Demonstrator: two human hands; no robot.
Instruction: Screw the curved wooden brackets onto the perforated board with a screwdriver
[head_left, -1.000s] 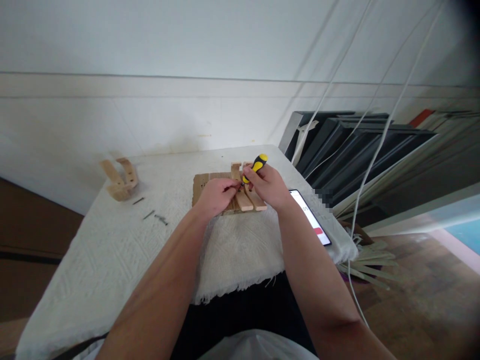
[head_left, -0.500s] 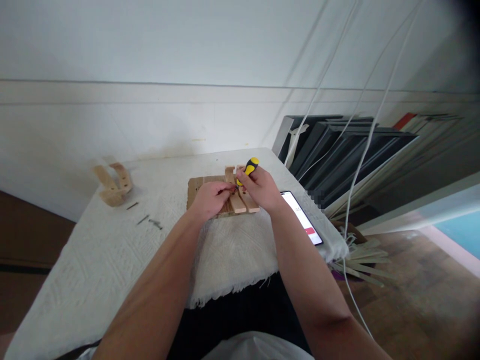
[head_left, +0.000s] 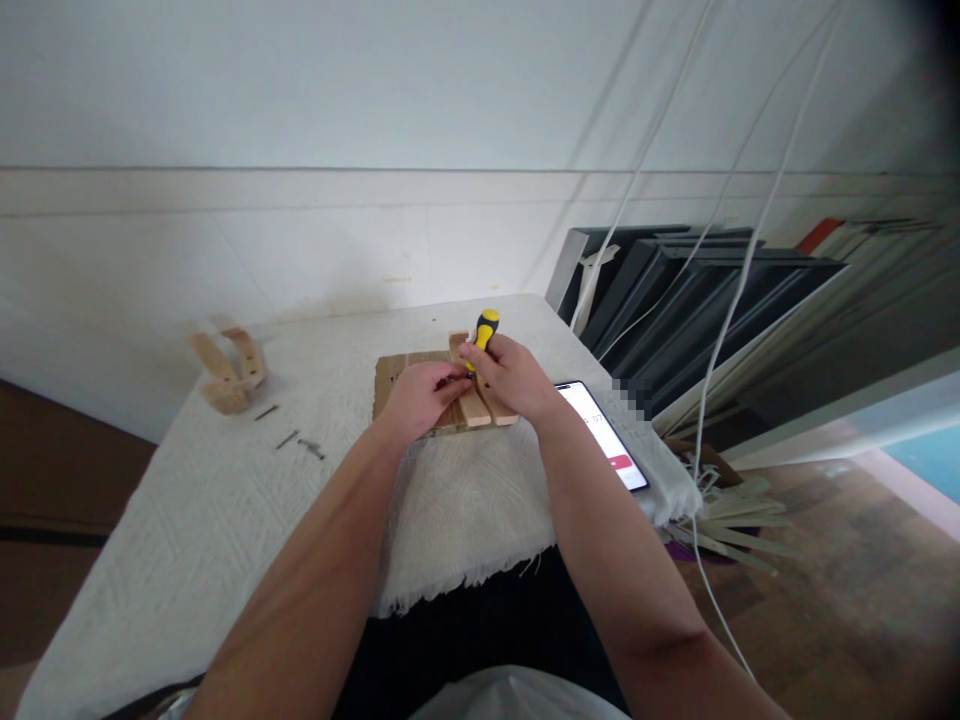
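A yellow-and-black screwdriver is gripped in my right hand, its handle tilted up and its tip pointing down at the wood. Close beside the tip, the fingers of my left hand are pinched together over a wooden piece; what they hold is too small to make out. Next to that piece lies a second wooden piece, partly under my right hand. Both rest on a sheet of brown cardboard.
Curved wooden parts sit at the table's left, with several loose screws before them. A lit phone lies by my right forearm. White cables hang at right before dark panels. White cloth covers the table.
My right hand and the screwdriver have shifted slightly left, and the handle now stands more upright. My left hand has stayed almost in place.
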